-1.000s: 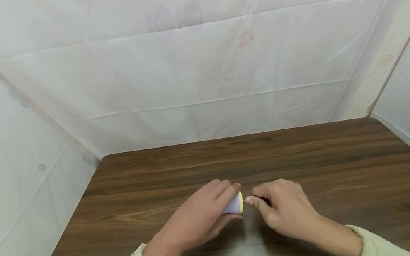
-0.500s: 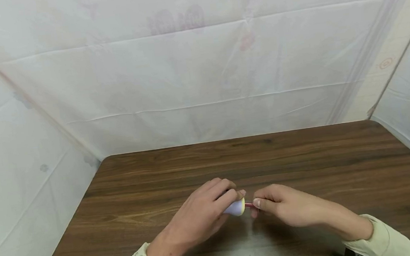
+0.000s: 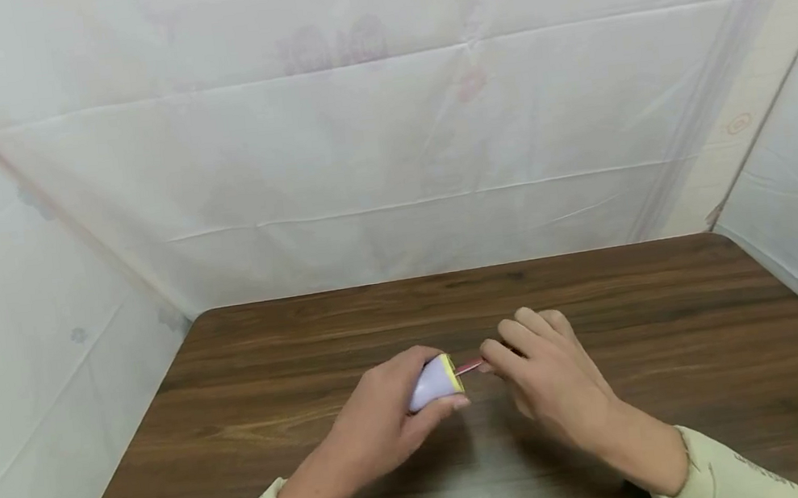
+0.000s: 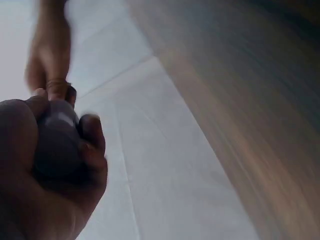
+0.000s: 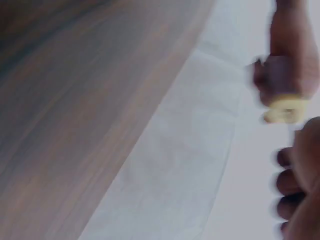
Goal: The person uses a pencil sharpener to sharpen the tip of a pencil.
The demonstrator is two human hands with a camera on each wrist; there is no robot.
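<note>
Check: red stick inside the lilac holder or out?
Partly in: red stick spans from holder's yellow end to right hand.

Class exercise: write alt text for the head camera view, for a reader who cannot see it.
Over a dark wooden table, the left hand grips a small lilac object with a yellow end, while the right hand pinches a thin pink stick at that end.

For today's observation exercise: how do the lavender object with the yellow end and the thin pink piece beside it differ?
The lavender object is thick and rounded with a yellow end; the pink piece is thin and rod-like. The left hand wraps the lavender object; the right hand pinches the pink piece at its fingertips. Both are held above the wooden table, the pink piece reaching the yellow end.
</note>
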